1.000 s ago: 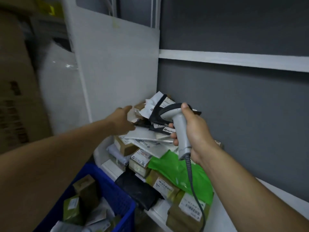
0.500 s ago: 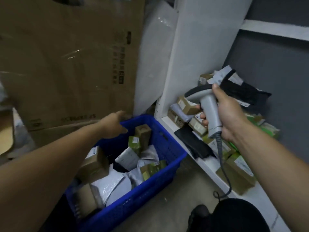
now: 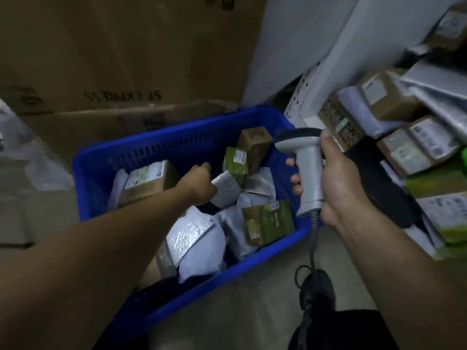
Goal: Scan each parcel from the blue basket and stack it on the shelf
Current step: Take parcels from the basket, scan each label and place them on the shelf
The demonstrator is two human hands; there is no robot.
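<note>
Cardboard boxes (image 3: 126, 59) stand behind the blue basket (image 3: 151, 147). Pick-up step: left hand (image 3: 199, 183) at 1 grey parcel (image 3: 226, 192) inside it, grip not discernible; right hand (image 3: 338, 183) holds scanner (image 3: 309, 173) beside it. Next: lift, scan.

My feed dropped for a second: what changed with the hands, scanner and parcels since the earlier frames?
The left hand left the shelf pile and dropped into the blue plastic basket, onto a white plastic mailer; grip unclear. The right hand still grips the grey handheld scanner.
</note>
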